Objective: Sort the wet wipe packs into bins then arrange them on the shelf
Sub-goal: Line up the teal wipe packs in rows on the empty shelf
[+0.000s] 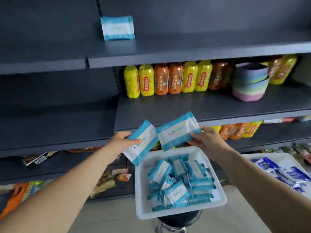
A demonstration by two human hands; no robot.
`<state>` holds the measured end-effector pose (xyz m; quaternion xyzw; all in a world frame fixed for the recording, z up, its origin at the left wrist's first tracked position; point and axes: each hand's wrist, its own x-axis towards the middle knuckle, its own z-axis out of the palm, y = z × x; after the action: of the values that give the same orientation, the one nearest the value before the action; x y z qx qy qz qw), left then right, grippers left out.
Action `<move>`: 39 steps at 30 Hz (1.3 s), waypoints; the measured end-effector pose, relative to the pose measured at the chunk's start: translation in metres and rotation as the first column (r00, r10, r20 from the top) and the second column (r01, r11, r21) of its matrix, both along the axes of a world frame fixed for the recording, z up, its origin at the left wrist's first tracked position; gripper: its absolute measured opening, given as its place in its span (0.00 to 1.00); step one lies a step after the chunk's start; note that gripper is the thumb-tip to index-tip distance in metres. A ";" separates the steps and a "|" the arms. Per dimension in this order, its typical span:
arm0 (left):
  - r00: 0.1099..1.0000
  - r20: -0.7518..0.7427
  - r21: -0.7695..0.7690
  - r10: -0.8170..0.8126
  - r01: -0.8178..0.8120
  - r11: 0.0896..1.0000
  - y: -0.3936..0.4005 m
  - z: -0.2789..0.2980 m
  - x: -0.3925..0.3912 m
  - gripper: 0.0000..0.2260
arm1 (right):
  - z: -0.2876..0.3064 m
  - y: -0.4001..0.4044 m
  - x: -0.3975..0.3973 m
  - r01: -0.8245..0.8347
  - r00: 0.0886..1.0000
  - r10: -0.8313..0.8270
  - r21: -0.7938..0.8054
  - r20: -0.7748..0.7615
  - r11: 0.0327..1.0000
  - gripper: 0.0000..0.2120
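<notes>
Two wet wipe packs held up over the bin, one in each hand.

The left hand (120, 142) grips a teal pack (141, 142) by its upper corner; the right hand (207, 140) pinches a second pack (178, 131) by its right edge, and the two packs touch at their inner corners in front of the middle shelf (210, 106). Below them a white bin (144, 207) full of teal packs sits on a black stool (180, 217). A second bin (286, 157) with dark-blue packs lies to the right. One lone pack (117, 28) stands on the top shelf (193, 52). Bottles (166, 79) and stacked bowls (249, 83) crowd the back of the middle shelf.
</notes>
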<state>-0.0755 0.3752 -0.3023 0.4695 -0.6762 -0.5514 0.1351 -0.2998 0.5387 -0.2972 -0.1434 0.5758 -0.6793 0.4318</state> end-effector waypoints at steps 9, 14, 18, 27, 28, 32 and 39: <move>0.989 -0.132 -0.094 -0.059 0.047 0.994 -0.006 0.197 0.026 0.09 | 0.168 -0.034 0.038 -0.014 0.982 0.046 -0.174 0.181 0.985 0.11; 0.994 -0.074 -0.077 -0.082 0.076 0.994 -0.032 0.229 0.022 0.12 | 0.196 -0.055 0.039 -0.043 0.950 0.085 -0.144 0.302 0.989 0.08; 0.993 -0.086 -0.050 -0.081 0.077 0.996 -0.062 0.243 0.002 0.08 | 0.201 -0.091 0.018 -0.103 0.956 0.124 -0.092 0.266 0.990 0.12; 0.986 -0.117 -0.200 -0.119 0.094 0.975 -0.148 0.288 -0.039 0.12 | 0.247 -0.188 -0.041 -0.175 0.984 0.178 -0.150 0.004 0.973 0.13; 0.988 -0.109 -0.229 -0.109 0.082 0.970 -0.158 0.291 -0.042 0.12 | 0.248 -0.198 -0.046 -0.170 0.985 0.166 -0.183 -0.034 0.968 0.12; 0.998 -0.062 -0.360 -0.018 -0.006 0.933 -0.205 0.296 -0.056 0.12 | 0.239 -0.233 -0.063 -0.101 0.990 0.073 -0.240 -0.123 0.965 0.12; 0.950 0.313 -0.635 0.002 0.209 0.743 -0.297 0.281 -0.097 0.17 | 0.204 -0.292 -0.090 -0.045 0.972 -0.011 -0.233 -0.237 0.971 0.09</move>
<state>-0.1723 0.0782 -0.0217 0.4289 -0.8648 -0.2070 0.1592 -0.3902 0.2471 -0.0931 -0.2786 0.5367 -0.7174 0.3459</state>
